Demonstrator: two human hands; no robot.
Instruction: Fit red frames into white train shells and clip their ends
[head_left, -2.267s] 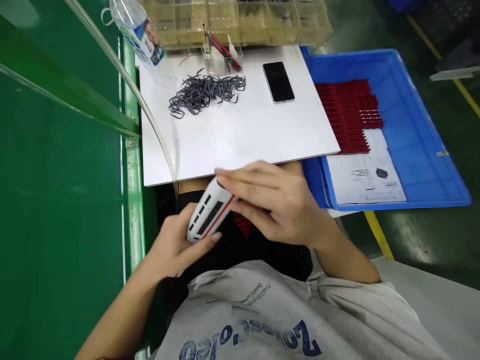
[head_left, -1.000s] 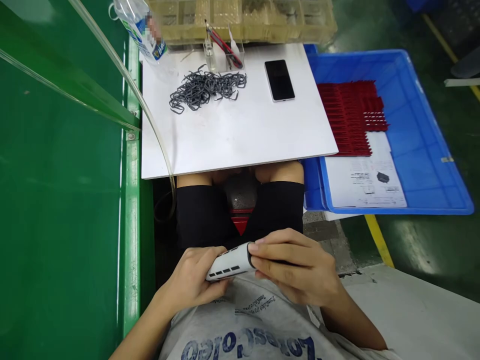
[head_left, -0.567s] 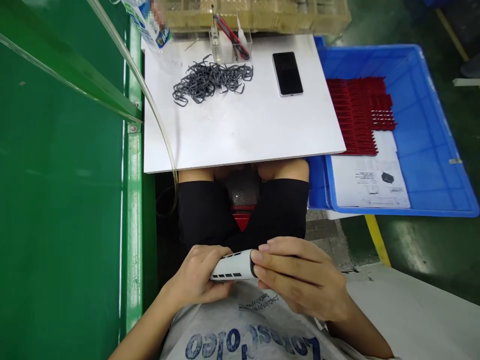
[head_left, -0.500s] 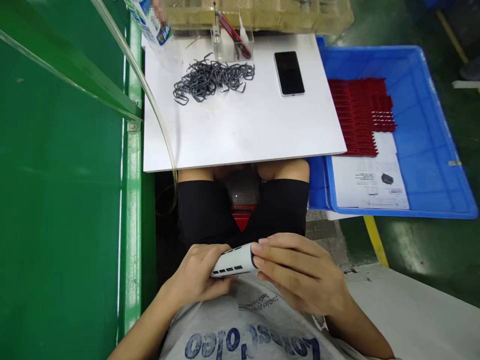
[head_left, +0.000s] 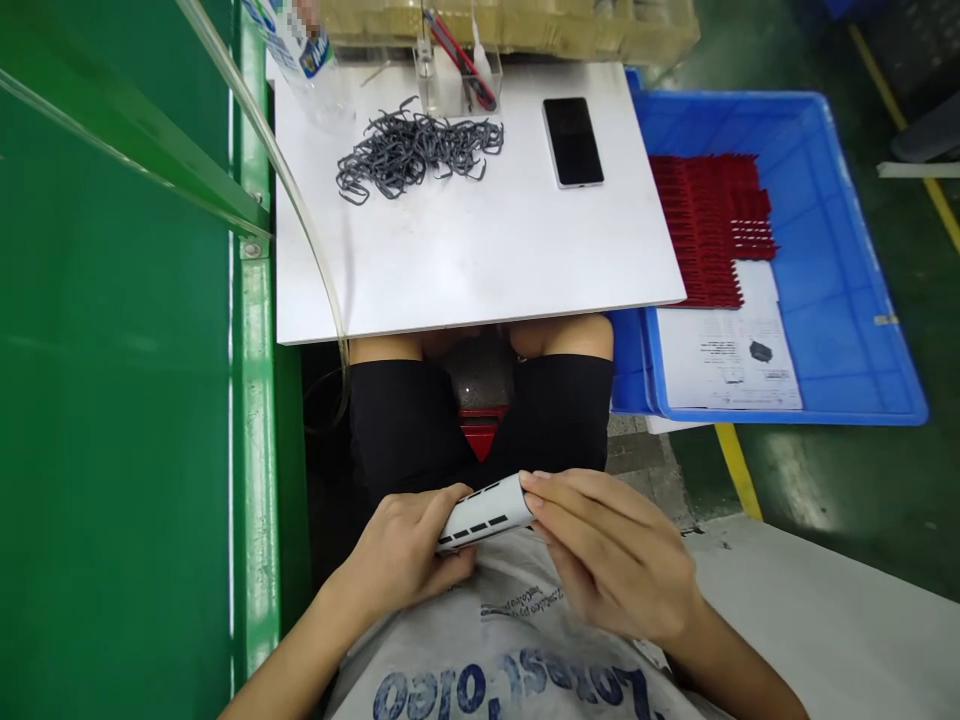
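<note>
Over my lap, a white plastic part (head_left: 487, 512) with rows of dark rectangular slots is held between both hands. My left hand (head_left: 409, 545) wraps round its left end, thumb and fingers on opposite sides. At the other end, the fingertips of my right hand (head_left: 619, 555) press together on the tip of the part, which they partly cover. On the white table (head_left: 480, 260) beyond lies a tangled pile of dark grey strips (head_left: 416, 150).
A black-screened phone (head_left: 574, 142) and a clear holder (head_left: 457, 90) with tools lie on the table. A bottle (head_left: 304, 60) stands far left. At right, a blue bin (head_left: 832, 270) contains red comb-like parts (head_left: 697, 230) and a printed sheet (head_left: 727, 350). A clear hose (head_left: 300, 195) hangs at left.
The white part has moved slightly right and tilts up more at its right end. My right fingers have shifted on that end, and its dark edge no longer shows. The camera view has shifted a little.
</note>
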